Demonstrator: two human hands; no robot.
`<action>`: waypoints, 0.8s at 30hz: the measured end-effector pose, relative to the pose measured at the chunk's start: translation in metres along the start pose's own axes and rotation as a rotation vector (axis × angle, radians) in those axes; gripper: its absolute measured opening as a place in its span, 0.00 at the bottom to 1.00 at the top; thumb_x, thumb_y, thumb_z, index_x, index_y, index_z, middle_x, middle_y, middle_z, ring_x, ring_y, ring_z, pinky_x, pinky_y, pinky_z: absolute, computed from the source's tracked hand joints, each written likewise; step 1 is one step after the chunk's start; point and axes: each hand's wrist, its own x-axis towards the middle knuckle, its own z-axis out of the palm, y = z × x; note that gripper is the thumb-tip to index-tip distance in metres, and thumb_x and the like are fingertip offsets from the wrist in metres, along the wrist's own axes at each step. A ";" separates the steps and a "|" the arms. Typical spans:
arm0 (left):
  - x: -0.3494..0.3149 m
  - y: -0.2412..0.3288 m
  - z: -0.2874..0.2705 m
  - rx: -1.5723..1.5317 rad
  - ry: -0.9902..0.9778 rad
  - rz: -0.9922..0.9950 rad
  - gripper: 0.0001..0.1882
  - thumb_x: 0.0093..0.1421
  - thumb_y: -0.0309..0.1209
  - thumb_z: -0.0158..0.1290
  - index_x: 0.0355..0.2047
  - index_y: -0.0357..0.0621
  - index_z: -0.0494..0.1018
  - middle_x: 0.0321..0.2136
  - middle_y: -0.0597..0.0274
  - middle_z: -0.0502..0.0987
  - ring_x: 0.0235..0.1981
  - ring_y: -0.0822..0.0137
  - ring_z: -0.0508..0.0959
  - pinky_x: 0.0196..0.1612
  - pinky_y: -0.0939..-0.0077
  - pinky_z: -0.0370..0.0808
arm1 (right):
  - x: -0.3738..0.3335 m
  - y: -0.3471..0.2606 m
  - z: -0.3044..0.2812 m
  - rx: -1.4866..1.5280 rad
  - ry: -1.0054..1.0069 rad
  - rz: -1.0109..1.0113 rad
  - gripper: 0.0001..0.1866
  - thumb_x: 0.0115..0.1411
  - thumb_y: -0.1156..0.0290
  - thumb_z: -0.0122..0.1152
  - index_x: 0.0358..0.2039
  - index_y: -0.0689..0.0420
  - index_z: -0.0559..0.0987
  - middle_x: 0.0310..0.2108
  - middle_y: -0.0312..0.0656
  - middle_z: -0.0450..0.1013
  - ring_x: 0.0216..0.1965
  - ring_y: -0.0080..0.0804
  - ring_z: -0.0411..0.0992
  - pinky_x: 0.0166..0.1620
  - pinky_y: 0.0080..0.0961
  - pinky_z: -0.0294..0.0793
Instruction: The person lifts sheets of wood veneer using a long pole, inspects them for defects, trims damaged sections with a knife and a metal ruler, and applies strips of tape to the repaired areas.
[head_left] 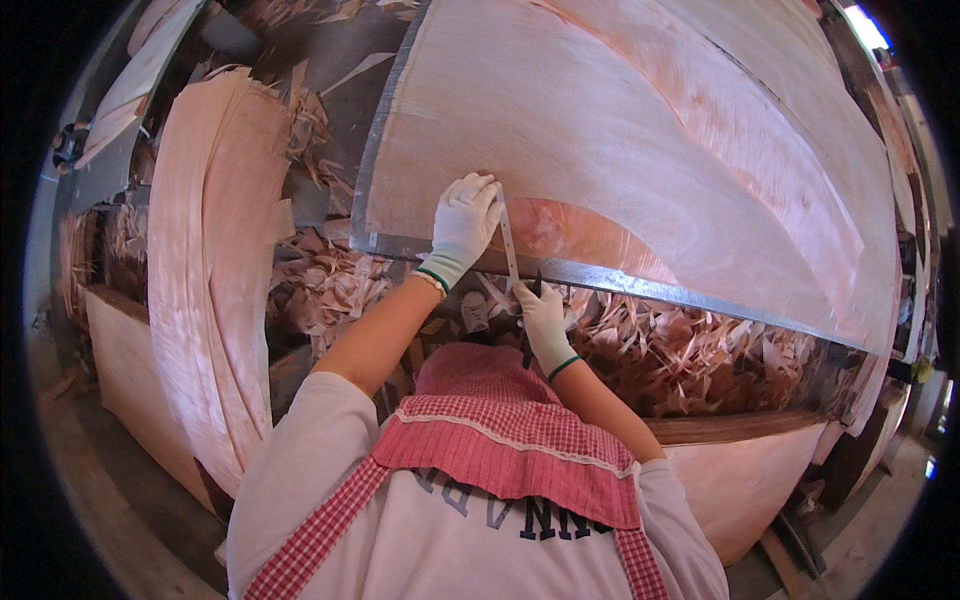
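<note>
A narrow strip of white tape [508, 237] with small dark marks or holes along it is stretched between my hands, across the table's near edge. My left hand [464, 212], in a white glove with a green cuff, rests on the pale wood veneer sheet [560, 120], its curled fingers at the far end of the strip. The same kind of glove covers my right hand [546, 325], which pinches the near end just off the metal edge [640, 286]. A thin dark object sticks out of that right hand; its kind cannot be made out. A reddish patch [580, 235] shows on the veneer beside the tape.
Veneer scraps [690, 350] are heaped beneath the table edge, with more scraps [325, 285] at the left. Long veneer sheets [205, 250] hang over a stack on the left. Another veneer stack [745, 470] stands near at the right.
</note>
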 end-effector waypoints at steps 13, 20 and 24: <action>-0.006 0.005 -0.003 0.173 -0.136 0.059 0.29 0.56 0.47 0.55 0.54 0.45 0.68 0.54 0.56 0.70 0.57 0.53 0.66 0.60 0.54 0.61 | 0.009 0.014 -0.007 0.023 0.036 0.008 0.11 0.61 0.64 0.58 0.33 0.60 0.78 0.21 0.33 0.72 0.20 0.21 0.68 0.22 0.21 0.66; -0.014 0.009 -0.008 0.248 -0.320 0.000 0.38 0.56 0.53 0.53 0.61 0.44 0.61 0.63 0.56 0.60 0.65 0.55 0.57 0.67 0.54 0.49 | 0.026 -0.080 -0.068 -1.003 0.110 -0.353 0.12 0.60 0.65 0.58 0.33 0.62 0.74 0.28 0.56 0.75 0.32 0.54 0.75 0.34 0.43 0.71; 0.007 0.051 -0.001 0.344 -0.287 -0.039 0.34 0.55 0.45 0.56 0.60 0.46 0.63 0.63 0.59 0.60 0.67 0.59 0.55 0.68 0.54 0.47 | 0.034 -0.089 -0.124 -0.306 0.220 -0.237 0.12 0.62 0.64 0.59 0.30 0.61 0.77 0.21 0.38 0.74 0.22 0.21 0.69 0.26 0.22 0.67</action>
